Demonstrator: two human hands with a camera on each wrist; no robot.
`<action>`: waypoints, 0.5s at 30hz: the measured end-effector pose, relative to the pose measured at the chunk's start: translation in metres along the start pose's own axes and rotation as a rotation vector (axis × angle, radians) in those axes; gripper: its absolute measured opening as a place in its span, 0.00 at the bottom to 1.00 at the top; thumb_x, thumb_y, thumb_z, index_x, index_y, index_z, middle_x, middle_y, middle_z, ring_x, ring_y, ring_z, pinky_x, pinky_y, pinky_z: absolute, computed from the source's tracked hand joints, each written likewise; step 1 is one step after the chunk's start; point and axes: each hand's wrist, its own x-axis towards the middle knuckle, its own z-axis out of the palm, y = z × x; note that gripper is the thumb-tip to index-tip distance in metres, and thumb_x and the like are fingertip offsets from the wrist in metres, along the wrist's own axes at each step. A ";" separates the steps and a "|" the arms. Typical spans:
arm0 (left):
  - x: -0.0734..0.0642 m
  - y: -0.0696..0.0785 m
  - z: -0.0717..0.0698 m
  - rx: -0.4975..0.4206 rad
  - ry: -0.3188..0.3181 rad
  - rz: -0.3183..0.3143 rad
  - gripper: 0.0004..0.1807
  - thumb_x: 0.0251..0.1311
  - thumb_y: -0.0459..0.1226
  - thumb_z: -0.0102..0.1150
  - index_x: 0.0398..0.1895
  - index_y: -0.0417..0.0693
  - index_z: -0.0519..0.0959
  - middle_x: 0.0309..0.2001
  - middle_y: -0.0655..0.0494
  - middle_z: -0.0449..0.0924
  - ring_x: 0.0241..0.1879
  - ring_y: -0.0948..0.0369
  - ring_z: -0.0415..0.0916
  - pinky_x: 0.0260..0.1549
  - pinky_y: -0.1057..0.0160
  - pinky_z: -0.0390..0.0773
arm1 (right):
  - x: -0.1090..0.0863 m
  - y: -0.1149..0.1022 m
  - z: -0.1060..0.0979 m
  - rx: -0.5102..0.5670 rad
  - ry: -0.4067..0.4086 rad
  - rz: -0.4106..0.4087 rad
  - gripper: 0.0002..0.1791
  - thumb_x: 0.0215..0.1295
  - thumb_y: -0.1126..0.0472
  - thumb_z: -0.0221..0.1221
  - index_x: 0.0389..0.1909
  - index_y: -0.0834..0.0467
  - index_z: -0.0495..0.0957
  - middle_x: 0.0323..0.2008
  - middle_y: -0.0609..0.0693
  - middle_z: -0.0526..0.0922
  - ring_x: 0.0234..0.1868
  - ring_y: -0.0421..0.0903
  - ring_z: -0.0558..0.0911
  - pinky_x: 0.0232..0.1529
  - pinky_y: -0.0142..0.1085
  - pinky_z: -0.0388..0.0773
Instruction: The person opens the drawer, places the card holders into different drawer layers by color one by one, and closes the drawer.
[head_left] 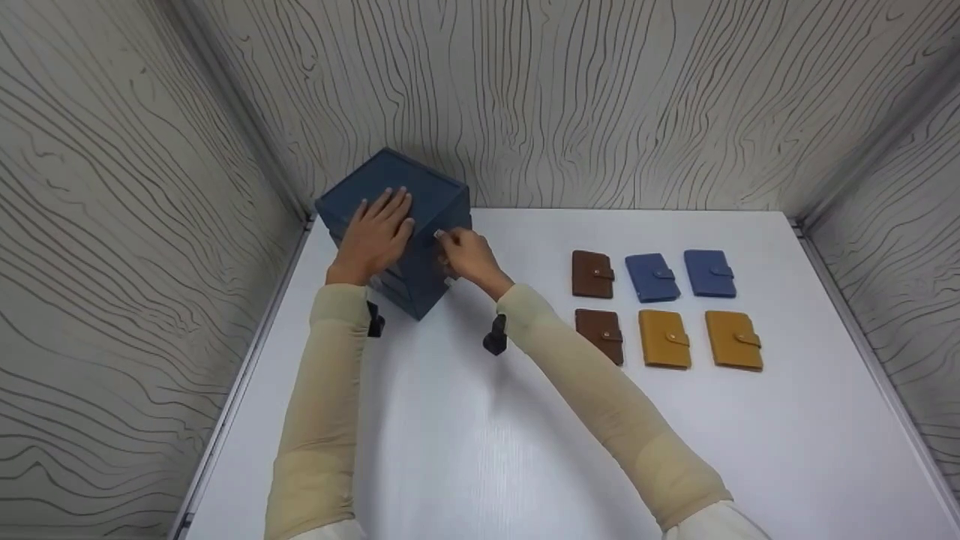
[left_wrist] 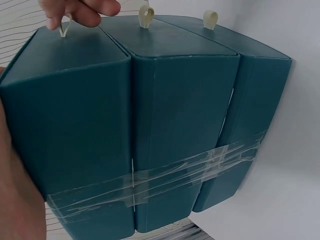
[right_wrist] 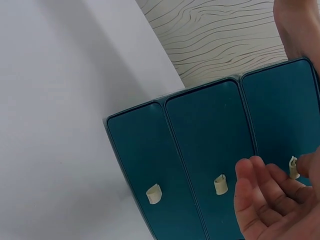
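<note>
A dark teal box [head_left: 431,184] with three drawers, one above another, stands at the back left of the table. Each drawer front carries a cream loop pull tab, such as the middle pull tab [right_wrist: 220,184] and the bottom pull tab [right_wrist: 154,194]. My left hand [head_left: 373,236] rests flat on top of the box, fingers spread toward its far side. With thumb and finger, my right hand [head_left: 472,259] pinches the top drawer's pull tab [right_wrist: 293,168]. All three drawer fronts lie flush. Clear tape [left_wrist: 165,182] runs across the box's side.
To the right lie several small snap-strap wallets in two rows: a brown wallet [head_left: 591,274] and two blue wallets [head_left: 652,277] behind, another brown wallet [head_left: 596,330] and two yellow wallets [head_left: 663,339] in front. Patterned wall panels [head_left: 525,97] enclose the white table [head_left: 450,435] at back and sides.
</note>
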 end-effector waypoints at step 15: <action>0.001 -0.001 0.003 0.000 0.019 0.004 0.33 0.87 0.51 0.25 0.88 0.50 0.50 0.88 0.55 0.47 0.88 0.52 0.41 0.87 0.42 0.38 | 0.001 -0.004 0.001 0.047 0.042 0.053 0.19 0.85 0.51 0.51 0.40 0.60 0.82 0.39 0.63 0.88 0.34 0.51 0.87 0.27 0.30 0.77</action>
